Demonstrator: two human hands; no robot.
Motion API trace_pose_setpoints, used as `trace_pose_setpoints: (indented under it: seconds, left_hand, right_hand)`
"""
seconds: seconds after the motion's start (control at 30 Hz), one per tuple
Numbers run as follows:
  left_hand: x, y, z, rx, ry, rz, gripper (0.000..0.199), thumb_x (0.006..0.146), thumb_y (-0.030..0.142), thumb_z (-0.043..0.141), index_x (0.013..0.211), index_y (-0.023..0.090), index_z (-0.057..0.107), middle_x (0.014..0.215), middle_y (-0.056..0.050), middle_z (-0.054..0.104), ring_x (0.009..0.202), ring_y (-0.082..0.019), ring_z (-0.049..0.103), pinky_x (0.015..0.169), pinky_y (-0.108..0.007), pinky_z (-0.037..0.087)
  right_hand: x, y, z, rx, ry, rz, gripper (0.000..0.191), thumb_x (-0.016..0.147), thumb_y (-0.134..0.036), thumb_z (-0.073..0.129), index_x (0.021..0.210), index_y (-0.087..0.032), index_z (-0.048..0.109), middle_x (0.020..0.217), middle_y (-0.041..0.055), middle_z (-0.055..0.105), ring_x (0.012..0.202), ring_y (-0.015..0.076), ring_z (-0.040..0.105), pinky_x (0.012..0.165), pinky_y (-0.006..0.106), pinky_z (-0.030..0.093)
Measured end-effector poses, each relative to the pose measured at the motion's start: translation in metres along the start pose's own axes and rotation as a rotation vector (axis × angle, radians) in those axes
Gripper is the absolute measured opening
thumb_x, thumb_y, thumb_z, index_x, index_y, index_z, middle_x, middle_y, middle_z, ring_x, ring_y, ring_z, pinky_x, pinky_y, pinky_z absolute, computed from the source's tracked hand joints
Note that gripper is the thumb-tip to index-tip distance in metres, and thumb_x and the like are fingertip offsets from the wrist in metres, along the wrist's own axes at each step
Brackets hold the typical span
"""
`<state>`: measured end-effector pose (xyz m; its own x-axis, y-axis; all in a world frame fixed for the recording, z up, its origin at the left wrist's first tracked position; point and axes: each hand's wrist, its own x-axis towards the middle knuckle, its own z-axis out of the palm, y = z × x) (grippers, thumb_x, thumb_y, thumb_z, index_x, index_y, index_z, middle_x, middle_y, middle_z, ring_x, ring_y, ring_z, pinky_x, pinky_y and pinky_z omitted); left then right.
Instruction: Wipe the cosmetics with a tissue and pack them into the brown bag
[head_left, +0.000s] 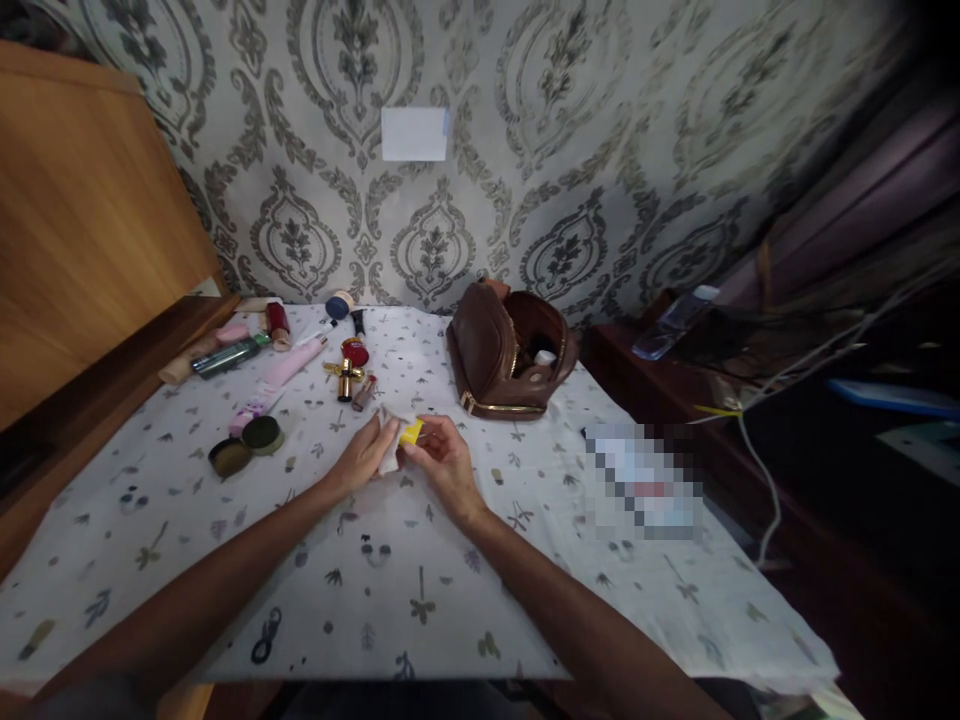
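Where cloth (389, 463) meets yellow item (411, 432): both held over the worktop (450, 620), between the hands.
Left hand (367, 453): closed on the cloth.
Right hand (450, 465): item pinched from its right; long axis cannot be told.
Near edge: crossed by both forearms (566, 605), room left before it.
Bag (484, 350): set beyond, rightward.

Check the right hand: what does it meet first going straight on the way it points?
Likely the yellow item at the right hand's fingertips, then the white cloth in the left hand; depth is unclear from this single view.
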<state>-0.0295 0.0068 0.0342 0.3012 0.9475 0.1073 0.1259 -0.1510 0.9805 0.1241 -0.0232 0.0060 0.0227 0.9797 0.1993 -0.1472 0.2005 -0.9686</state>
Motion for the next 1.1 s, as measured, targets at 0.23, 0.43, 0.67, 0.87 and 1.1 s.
trace_pose_setpoints:
  seconds: [0.23, 0.43, 0.67, 0.87, 1.1]
  left_hand:
    - [0.000, 0.000, -0.001, -0.056, -0.048, -0.039, 0.064, 0.081, 0.081, 0.046, 0.066, 0.019, 0.055, 0.047, 0.003, 0.048, 0.040, -0.011, 0.043, 0.037, -0.023, 0.032]
    - [0.006, -0.013, -0.003, -0.166, 0.007, -0.191, 0.057, 0.082, 0.072, 0.055, 0.063, 0.019, 0.052, 0.049, 0.005, 0.048, 0.038, -0.009, 0.042, 0.033, -0.021, 0.031]
    - [0.009, -0.015, -0.002, -0.292, 0.071, -0.224, 0.048, 0.074, 0.065, 0.064, 0.066, 0.019, 0.052, 0.050, 0.006, 0.048, 0.038, -0.009, 0.044, 0.032, -0.019, 0.029]
    - [0.007, -0.007, 0.000, -0.352, 0.067, -0.244, 0.051, 0.067, 0.066, 0.069, 0.064, 0.019, 0.050, 0.046, 0.007, 0.045, 0.034, -0.008, 0.043, 0.030, -0.019, 0.028]
    - [0.010, -0.004, -0.005, -0.398, -0.045, -0.338, 0.055, 0.066, 0.071, 0.070, 0.069, 0.019, 0.052, 0.044, 0.008, 0.046, 0.029, -0.007, 0.039, 0.027, -0.018, 0.025]
  right_hand:
    - [-0.009, -0.004, -0.003, -0.534, -0.030, -0.385, 0.028, 0.088, -0.025, 0.065, 0.115, -0.026, 0.063, 0.114, 0.0081, 0.062, 0.095, 0.0212, 0.062, 0.086, 0.037, 0.055]
    - [-0.010, -0.002, -0.001, -0.616, -0.060, -0.565, 0.032, 0.091, -0.021, 0.063, 0.123, -0.025, 0.060, 0.115, 0.0086, 0.061, 0.095, 0.0202, 0.063, 0.083, 0.035, 0.056]
    - [-0.010, 0.000, 0.002, -0.553, -0.062, -0.548, 0.037, 0.089, -0.027, 0.067, 0.125, -0.024, 0.058, 0.111, 0.0080, 0.065, 0.093, 0.0208, 0.063, 0.079, 0.034, 0.057]
    - [-0.011, 0.002, 0.000, -0.477, -0.062, -0.449, 0.039, 0.089, -0.035, 0.068, 0.125, -0.023, 0.060, 0.111, 0.0080, 0.065, 0.091, 0.0200, 0.063, 0.076, 0.032, 0.057]
    - [-0.010, -0.002, -0.003, -0.515, -0.148, -0.526, 0.038, 0.092, -0.026, 0.065, 0.129, -0.027, 0.059, 0.120, 0.0100, 0.064, 0.104, 0.0228, 0.063, 0.083, 0.035, 0.057]
